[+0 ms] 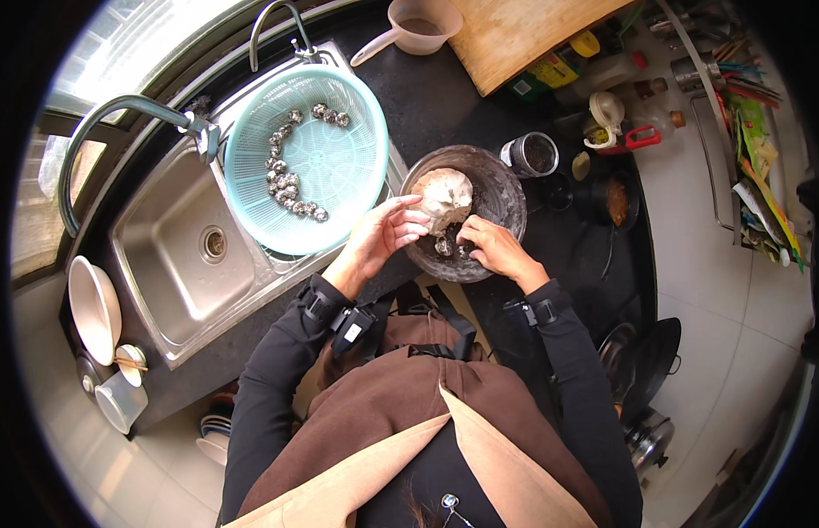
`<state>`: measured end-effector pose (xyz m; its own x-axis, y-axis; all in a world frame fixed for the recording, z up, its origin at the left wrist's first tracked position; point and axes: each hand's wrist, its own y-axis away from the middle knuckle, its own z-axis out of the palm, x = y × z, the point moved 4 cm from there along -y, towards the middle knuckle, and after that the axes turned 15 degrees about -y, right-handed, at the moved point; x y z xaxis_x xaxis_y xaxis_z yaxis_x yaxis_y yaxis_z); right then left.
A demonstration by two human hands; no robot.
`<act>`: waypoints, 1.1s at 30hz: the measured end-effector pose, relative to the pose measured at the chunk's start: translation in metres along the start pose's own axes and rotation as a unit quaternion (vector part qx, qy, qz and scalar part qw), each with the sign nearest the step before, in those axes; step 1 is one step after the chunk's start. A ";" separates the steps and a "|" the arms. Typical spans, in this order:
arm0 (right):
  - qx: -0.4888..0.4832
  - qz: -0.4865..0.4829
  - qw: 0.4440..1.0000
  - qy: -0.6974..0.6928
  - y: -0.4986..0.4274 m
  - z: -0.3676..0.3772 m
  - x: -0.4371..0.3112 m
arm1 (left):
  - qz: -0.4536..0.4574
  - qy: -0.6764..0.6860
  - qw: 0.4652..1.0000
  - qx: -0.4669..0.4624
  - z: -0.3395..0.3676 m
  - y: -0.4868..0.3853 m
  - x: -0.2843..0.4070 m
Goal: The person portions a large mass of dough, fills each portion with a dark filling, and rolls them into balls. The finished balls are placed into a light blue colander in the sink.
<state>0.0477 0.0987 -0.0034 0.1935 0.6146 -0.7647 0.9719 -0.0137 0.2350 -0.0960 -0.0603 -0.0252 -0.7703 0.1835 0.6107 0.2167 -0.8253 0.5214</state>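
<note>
A round grey-streaked mixing bowl (510, 204) sits on the dark counter in front of me. In it lies a large pale lump that looks like dough (449, 191), with dark crumbs on its broken lower side. Below the lump rests a small speckled ball (443, 246) among dark loose bits. My left hand (379, 241) is over the bowl's left rim, palm turned inward and fingers apart, holding nothing visible. My right hand (505, 249) reaches in from the right with curled fingers at the dark bits; whether they pinch something is hidden.
A turquoise plastic colander (343, 142) with several speckled balls (287, 181) stands over part of the steel sink (178, 244). A jar of dark contents (538, 155) touches or nearly touches the bowl. Behind are a handled plastic scoop (422, 36) and a wooden board (515, 33).
</note>
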 end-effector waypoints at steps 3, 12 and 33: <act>-0.007 0.001 1.000 -0.009 -0.006 0.013 -0.001 | 0.005 0.001 1.000 -0.004 0.000 0.000 0.000; 0.020 -0.021 1.000 -0.001 -0.011 0.026 0.007 | -0.001 0.018 1.000 0.007 0.000 -0.001 -0.002; -0.005 0.079 0.982 0.174 -0.007 -0.008 0.037 | -0.007 0.015 1.000 0.013 0.001 0.000 0.000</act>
<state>0.0473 0.1280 -0.0280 0.2833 0.8374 -0.4675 0.9314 -0.1240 0.3423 -0.0959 -0.0601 -0.0243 -0.7911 0.1792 0.5849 0.2208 -0.8080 0.5462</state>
